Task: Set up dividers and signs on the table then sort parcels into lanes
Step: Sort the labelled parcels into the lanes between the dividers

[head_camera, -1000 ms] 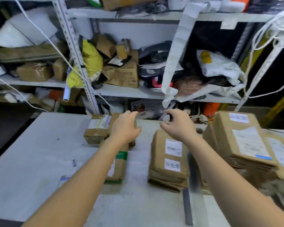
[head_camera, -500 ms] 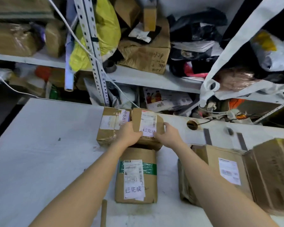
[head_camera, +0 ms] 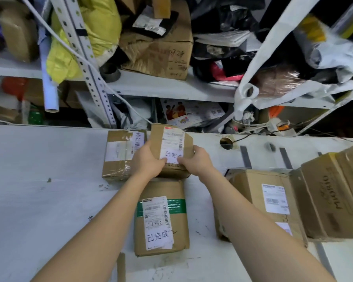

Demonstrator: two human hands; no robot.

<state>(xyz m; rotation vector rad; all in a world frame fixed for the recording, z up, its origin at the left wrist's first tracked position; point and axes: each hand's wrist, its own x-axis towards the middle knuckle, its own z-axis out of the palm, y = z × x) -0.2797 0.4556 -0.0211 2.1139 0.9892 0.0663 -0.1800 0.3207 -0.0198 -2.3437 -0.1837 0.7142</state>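
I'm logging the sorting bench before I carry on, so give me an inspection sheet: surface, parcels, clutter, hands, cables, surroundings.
Surface: white table, scuffed, with dark tape strips and a round cable hole at the back.
Job's things: small parcel tilted, in both hands; green-taped parcel flat just nearer; taped parcel to its left; labelled box and MIORIO box at the right.
Clutter: cardboard strip at the near edge.
Hands: left hand and right hand both grip the small parcel's near end.
Cables: dark cable runs out of the hole; white cable crosses the shelf upright.
Surroundings: shelving crammed with boxes and bags, a yellow bag among them.
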